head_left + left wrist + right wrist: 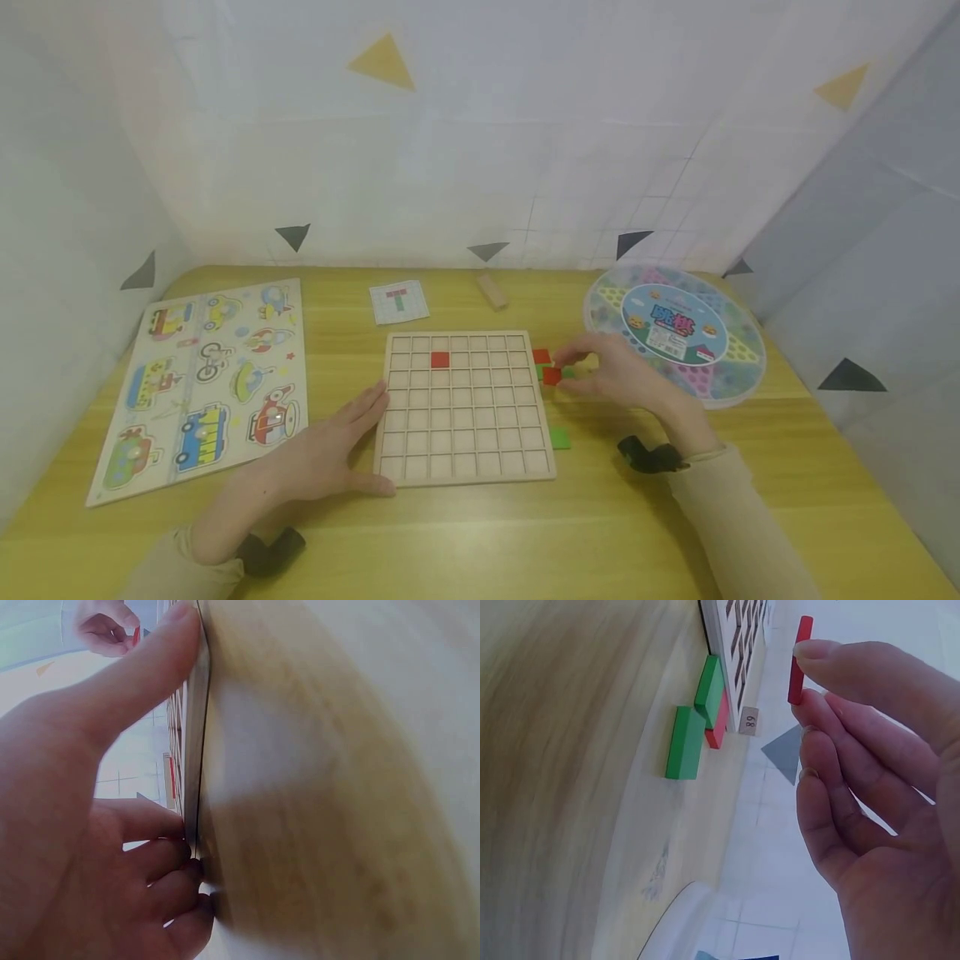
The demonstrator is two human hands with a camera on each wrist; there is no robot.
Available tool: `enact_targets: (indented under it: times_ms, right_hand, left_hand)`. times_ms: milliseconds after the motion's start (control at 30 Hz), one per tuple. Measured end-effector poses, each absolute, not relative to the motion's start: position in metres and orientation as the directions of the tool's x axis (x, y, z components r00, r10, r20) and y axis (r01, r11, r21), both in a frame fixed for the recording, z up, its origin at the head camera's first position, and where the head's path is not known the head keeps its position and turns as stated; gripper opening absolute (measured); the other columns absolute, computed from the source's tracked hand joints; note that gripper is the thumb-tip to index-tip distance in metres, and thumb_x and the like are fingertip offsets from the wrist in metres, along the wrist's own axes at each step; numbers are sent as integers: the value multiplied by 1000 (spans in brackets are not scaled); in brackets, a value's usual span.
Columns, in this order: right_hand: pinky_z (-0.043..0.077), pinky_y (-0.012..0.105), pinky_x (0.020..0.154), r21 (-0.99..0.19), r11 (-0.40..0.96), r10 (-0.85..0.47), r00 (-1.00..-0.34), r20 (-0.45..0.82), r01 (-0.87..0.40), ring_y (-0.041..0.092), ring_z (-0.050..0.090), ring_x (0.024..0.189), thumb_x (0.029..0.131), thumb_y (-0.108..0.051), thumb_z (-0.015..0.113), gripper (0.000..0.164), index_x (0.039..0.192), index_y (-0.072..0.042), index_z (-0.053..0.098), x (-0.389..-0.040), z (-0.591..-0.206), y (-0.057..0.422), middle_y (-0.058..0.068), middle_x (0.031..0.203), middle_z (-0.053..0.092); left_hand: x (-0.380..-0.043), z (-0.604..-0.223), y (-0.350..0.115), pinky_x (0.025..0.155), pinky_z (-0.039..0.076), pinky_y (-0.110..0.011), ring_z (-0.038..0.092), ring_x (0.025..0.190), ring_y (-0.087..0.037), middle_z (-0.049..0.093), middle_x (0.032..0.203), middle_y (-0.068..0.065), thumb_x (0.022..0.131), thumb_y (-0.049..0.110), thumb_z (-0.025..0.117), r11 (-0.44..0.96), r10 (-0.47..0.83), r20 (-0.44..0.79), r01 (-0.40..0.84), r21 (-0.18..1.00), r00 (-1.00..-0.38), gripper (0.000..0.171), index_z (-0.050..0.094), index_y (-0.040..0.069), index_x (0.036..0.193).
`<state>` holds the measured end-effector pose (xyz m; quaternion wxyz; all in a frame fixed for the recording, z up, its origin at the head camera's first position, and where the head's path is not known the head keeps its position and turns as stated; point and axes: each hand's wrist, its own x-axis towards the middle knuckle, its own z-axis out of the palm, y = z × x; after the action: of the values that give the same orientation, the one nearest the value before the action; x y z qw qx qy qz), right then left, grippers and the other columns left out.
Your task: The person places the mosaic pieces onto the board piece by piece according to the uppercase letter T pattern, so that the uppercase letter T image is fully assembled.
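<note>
From where I stand, the right hand [617, 372] has thumb and fingertips pinching a thin red tile [552, 377] by its edges, lifted just above the table [480, 546] off the right side of a wooden grid board [441, 418]. The left hand [322, 454] grips nothing; its fingers lie loosely against the board's left edge, the thumb touching the near left corner.

The board lies flat between the two hands, seven squares across and seven deep. One square, third from the left in the second row from the far side, holds a seated red piece [440, 360]. Along the board's right side, near the pinching fingers, a loose red square [542, 356] lies on the table with green tiles beside it, and another green tile [561, 437] sits closer to the person.

Past the far edge are a paper card [398, 302] printed with a red bar over a green stem, and a small wooden block [492, 292]. To the left lies a picture puzzle [240, 333] of vehicles; to the right, a round game board [731, 333] with a blue oval label.
</note>
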<state>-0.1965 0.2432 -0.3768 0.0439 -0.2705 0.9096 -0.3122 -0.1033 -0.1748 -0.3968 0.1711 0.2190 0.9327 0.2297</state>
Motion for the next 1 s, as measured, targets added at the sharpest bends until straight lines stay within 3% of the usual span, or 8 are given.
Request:
enact_targets:
  times_ms: [1000]
  right_hand:
    - [54,50,92,-554,621,-547,-813,200,-554,23,66,101,81,-12,83,28,107,-10,73,-205,-367,212,2,106,74]
  left_hand:
    - [-103,-394,-174,119,29,-54,16,153,-34,5,169,-4,74,73,71,787,495,-223,325,524,-840,119,19,10,160]
